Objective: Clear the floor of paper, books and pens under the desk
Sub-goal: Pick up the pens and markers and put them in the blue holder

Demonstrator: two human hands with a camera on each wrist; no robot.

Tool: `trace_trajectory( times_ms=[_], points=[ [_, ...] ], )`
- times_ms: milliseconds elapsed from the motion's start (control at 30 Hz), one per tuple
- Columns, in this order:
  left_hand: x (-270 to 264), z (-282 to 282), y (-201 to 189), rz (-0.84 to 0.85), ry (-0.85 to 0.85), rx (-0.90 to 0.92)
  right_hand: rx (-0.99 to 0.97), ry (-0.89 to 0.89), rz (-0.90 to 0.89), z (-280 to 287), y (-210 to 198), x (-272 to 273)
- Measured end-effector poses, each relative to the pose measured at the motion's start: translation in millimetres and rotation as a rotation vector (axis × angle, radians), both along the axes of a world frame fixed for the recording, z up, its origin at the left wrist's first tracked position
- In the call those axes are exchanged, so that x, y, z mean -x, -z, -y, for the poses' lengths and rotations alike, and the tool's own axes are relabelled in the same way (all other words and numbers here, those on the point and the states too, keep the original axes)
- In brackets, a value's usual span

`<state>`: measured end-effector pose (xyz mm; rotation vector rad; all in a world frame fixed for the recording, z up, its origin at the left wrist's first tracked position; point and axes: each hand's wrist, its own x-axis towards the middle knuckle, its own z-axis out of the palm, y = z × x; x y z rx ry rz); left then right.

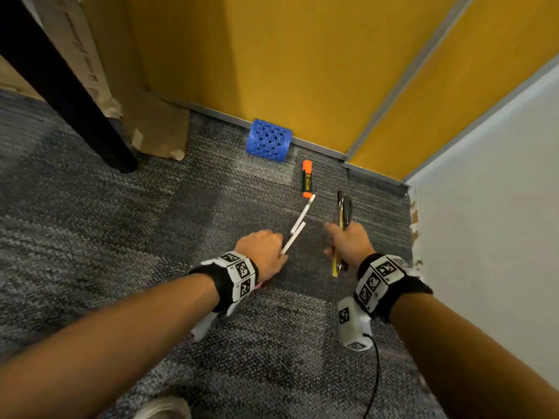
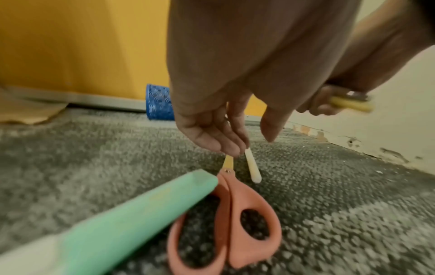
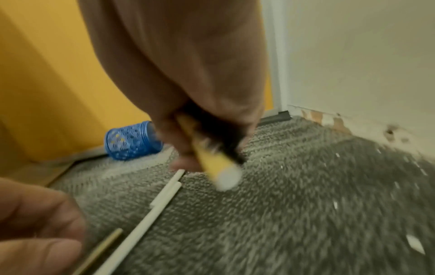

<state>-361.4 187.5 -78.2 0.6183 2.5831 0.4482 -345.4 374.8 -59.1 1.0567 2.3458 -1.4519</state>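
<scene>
My left hand (image 1: 270, 247) reaches down to the grey carpet, its straight fingertips (image 2: 229, 147) touching a white pen (image 1: 292, 239) and the blades of pink-handled scissors (image 2: 226, 223); the thumb stands apart. A green marker (image 2: 129, 214) lies beside the scissors under that wrist. A second white pen (image 1: 303, 213) lies just beyond, then an orange highlighter (image 1: 307, 179). My right hand (image 1: 344, 243) grips a bundle of yellow and black pens (image 1: 343, 213), blurred in the right wrist view (image 3: 212, 161). A blue perforated pen holder (image 1: 268, 140) lies on its side against the partition.
A black desk leg (image 1: 60, 86) and brown cardboard (image 1: 151, 122) stand at the left. The yellow partition (image 1: 272, 55) closes the back and a white wall (image 1: 499, 176) the right. A black cable (image 1: 375, 373) trails from my right wrist.
</scene>
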Motion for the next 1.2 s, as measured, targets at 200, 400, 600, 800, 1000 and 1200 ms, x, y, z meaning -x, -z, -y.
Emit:
trace_trajectory(
  times_ms=[200,400,600,800,1000,1200],
  points=[
    [8,-16,20,0.043,-0.044,0.088,-0.453,-0.432,0.398,-10,1,38],
    [9,-11,32,0.077,-0.110,-0.043,-0.437,-0.206,0.323,10,29,74],
    [6,15,31,-0.036,-0.202,-0.198,-0.380,0.011,0.251,10,44,85],
    [15,28,45,0.119,-0.474,-0.457,-0.310,0.047,0.024,0,35,62],
    [13,19,25,0.219,-0.531,-0.724,-0.082,-0.104,-0.249,36,18,38],
    [2,14,9,0.160,-0.366,-0.807,0.173,-0.067,-0.305,65,5,29]
  ],
)
